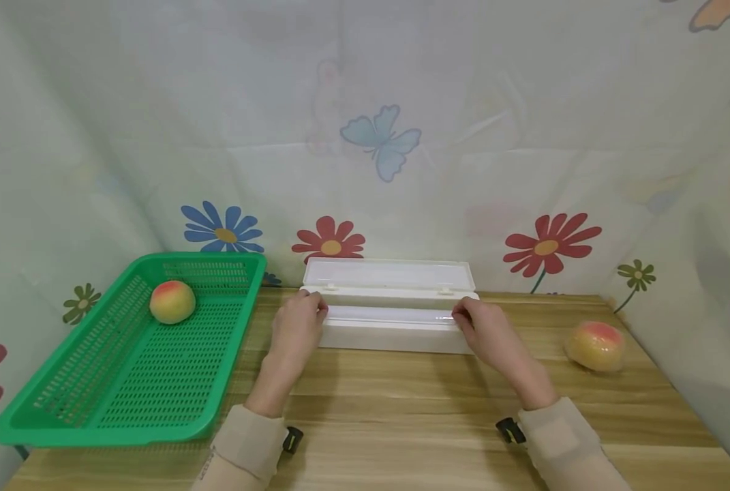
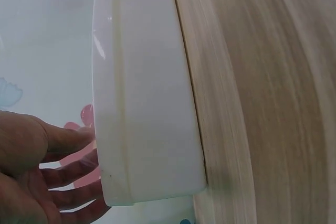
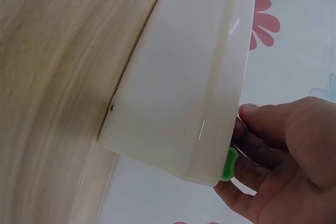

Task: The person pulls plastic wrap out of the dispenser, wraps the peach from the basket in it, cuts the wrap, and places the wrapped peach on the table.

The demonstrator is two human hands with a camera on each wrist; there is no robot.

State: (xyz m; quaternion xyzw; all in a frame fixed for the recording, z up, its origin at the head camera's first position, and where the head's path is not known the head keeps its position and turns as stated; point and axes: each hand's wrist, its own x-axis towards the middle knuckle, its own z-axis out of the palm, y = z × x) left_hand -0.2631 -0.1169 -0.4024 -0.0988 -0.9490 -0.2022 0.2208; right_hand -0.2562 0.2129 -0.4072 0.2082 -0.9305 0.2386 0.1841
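Observation:
A long white cling film dispenser (image 1: 395,339) stands on the table with its lid (image 1: 389,274) raised toward the back. Inside lies a pale, shiny roll of cling film (image 1: 383,315). My left hand (image 1: 297,324) is at the dispenser's left end, thumb and forefinger pinching the clear film's edge. At the other end my right hand (image 1: 486,332) pinches the film between thumb and fingers. The film is nearly invisible in both wrist views. A small green piece (image 3: 229,164) shows at the dispenser's edge beside the right fingers.
On the left a green plastic basket (image 1: 217,416) holds one peach (image 1: 172,302). Another peach (image 1: 596,346), glossy as if wrapped in film, sits on the wooden table (image 1: 395,423) at right. A flower-printed curtain (image 1: 438,191) hangs right behind the dispenser.

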